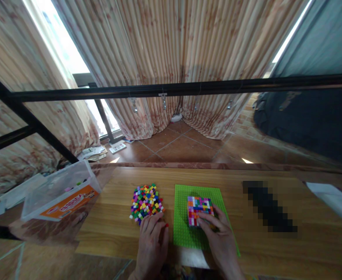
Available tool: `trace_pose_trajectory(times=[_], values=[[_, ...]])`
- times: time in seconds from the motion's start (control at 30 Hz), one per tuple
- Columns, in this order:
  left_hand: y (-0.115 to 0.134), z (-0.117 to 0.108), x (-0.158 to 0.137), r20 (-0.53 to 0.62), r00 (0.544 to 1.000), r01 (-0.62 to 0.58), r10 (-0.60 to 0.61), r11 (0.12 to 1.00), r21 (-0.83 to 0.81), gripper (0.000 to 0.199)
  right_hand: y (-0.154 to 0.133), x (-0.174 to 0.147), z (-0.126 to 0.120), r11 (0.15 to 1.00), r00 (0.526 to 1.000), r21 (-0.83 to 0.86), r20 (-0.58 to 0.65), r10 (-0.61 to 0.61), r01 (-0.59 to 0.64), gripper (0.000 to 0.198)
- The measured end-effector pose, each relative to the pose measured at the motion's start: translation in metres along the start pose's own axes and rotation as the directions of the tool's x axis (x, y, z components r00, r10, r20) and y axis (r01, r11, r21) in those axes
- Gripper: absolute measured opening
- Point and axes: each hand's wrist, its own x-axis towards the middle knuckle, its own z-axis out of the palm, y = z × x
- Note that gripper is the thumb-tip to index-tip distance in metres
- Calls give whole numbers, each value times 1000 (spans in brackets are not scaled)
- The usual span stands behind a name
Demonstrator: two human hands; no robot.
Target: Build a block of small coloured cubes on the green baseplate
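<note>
A multicoloured block of small toy bricks [194,203] stands on a green studded baseplate [181,233] in the middle of the table. My right hand [219,229] is closed round its right and near side, with fingertips on its top. Left of the baseplate lies a heap of loose small bricks [145,200] in many colours. My left hand [152,237] is at the heap's near edge, fingers apart and bent down towards the bricks. A single red brick [166,225] lies close by its thumb. The undersides of the left fingertips are hidden.
On the left stands a clear plastic box [91,175] with an orange label and a few pieces inside. A pixelated dark object [270,208] lies on the wooden table [107,229] at right. A black metal rail [107,92] crosses in front of the curtains [153,46].
</note>
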Motion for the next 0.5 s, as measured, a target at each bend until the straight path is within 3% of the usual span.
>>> trace_pose_trajectory(times=[0.5], values=[[3,-1,3,-11,1000,0,-1,1000,-21,13,-16,8,-4,988,991,89,50,121,-125,26]])
